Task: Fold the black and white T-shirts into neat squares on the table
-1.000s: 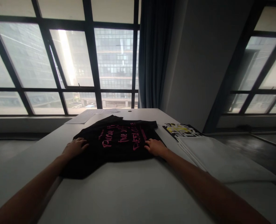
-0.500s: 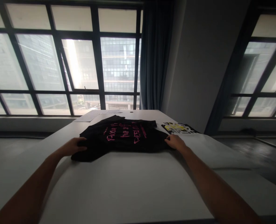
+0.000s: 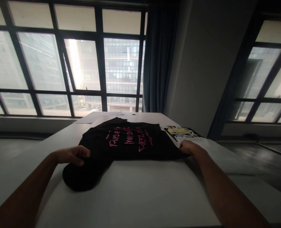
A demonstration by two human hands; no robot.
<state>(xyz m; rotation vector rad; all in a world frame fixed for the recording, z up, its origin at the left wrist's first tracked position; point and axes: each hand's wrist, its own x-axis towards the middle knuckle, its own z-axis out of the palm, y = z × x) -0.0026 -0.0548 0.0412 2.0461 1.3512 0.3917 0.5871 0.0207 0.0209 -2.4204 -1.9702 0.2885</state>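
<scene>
A black shirt (image 3: 128, 142) with pink lettering is stretched between my two hands over the white table (image 3: 154, 190). My left hand (image 3: 74, 155) grips the cloth near its left end, and a rounded dark fold hangs toward me below the fingers. At the shirt's right end my right hand (image 3: 188, 148) pinches the near corner. The right fingertips are closed on the fabric, which is pulled fairly straight between the hands along its near edge.
A black, white and yellow printed item (image 3: 182, 131) lies on the table just beyond my right hand. White papers (image 3: 90, 118) lie at the far left of the table. Windows, a blue curtain (image 3: 154, 63) and a pillar stand behind.
My right hand has moved right and slightly nearer, drawing the shirt wider. My left hand has shifted slightly nearer, and the cloth's left end now bulges farther toward me.
</scene>
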